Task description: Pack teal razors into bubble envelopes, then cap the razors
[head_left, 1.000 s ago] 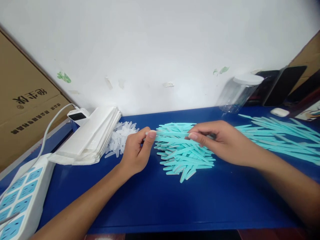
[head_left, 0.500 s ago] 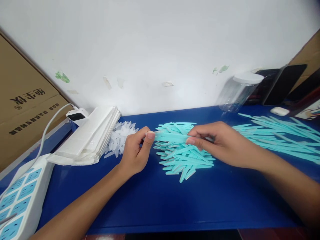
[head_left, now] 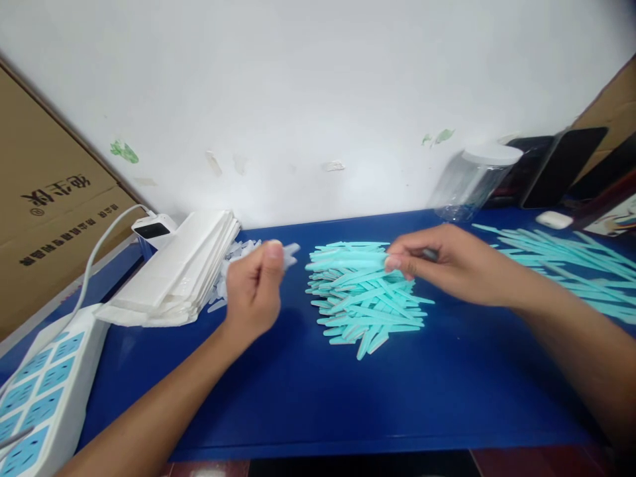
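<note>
My left hand is closed, with small translucent caps sticking out past the thumb and forefinger. It is just right of a heap of similar translucent caps, which it partly covers. My right hand pinches the right end of a slim turquoise eyebrow razor, which lies level with its free end pointing left. Below that razor, a heap of turquoise eyebrow razors lies crisscrossed on the blue table. Between the left hand and the held razor there is a gap.
A stack of white packets lies at left, beside a power strip and a small white device. More turquoise razors spread at right. Behind them are a clear lidded jar, a white case and a dark phone-like slab.
My left hand has moved left, away from the razor's end, and translucent caps now show beyond its fingers. My right hand has shifted slightly right with the razor.
</note>
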{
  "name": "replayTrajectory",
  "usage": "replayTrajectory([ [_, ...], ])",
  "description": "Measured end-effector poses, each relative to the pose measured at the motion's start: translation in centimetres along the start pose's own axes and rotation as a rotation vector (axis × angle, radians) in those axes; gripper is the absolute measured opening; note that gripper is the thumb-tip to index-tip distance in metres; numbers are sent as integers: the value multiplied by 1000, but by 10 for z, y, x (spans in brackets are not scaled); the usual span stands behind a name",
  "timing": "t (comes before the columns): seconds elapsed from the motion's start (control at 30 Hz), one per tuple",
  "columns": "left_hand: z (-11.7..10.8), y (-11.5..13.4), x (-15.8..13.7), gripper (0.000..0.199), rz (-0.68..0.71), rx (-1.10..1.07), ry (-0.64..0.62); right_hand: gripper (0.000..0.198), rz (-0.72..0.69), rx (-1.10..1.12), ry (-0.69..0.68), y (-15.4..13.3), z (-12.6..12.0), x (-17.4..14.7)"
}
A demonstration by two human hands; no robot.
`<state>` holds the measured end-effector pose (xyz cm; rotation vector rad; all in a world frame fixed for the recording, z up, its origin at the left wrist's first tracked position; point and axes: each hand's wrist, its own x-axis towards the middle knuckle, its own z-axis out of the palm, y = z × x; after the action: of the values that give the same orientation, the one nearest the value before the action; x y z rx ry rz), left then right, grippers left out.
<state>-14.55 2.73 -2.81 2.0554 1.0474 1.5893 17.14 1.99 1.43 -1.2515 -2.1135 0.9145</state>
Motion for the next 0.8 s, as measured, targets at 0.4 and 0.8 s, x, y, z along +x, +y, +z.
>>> replayTrajectory([
  [0.4,-41,-24,36,54,90,821,-200,50,-52,-411,102,27,-4,10],
  [0.8,-70,-39,52,65,-403,1380,-524,47,-11,-510,153,26,-1,7],
])
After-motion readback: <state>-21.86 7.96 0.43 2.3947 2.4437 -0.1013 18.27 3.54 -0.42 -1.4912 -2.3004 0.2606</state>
